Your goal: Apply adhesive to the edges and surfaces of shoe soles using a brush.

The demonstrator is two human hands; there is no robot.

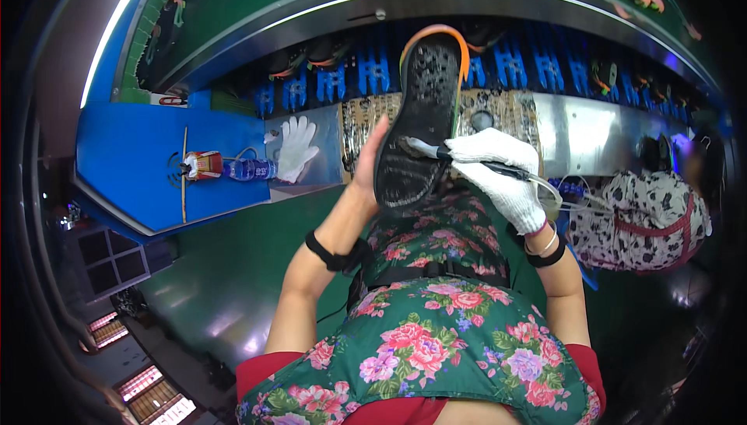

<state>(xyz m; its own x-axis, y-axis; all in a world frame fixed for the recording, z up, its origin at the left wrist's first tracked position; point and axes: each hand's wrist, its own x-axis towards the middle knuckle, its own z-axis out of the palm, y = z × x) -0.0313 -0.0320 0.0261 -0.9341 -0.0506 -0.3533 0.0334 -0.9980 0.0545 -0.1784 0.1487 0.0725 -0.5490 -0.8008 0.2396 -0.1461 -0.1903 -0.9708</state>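
Observation:
A long black shoe sole [429, 106] with an orange rim at its far end stands tilted up in front of me, its pitted, wet-looking face toward me. My bare left hand [367, 162] grips it along the left edge; the thumb shows, while the other fingers are hidden behind. In a white knitted glove, my right hand [498, 162] is closed round the dark handle of a brush [425, 147]. The brush's pale end meets the middle of the sole. A clear thin tube [554, 190] trails from the handle past my wrist.
Behind the sole lies a stained brown board [510, 110] on a metal bench [574, 133]. Blue racks [373, 73] with shoe parts line the far side. At left, a white glove [296, 147] and bottle [250, 169] lie by a blue panel [128, 164]. A person [638, 219] sits at right.

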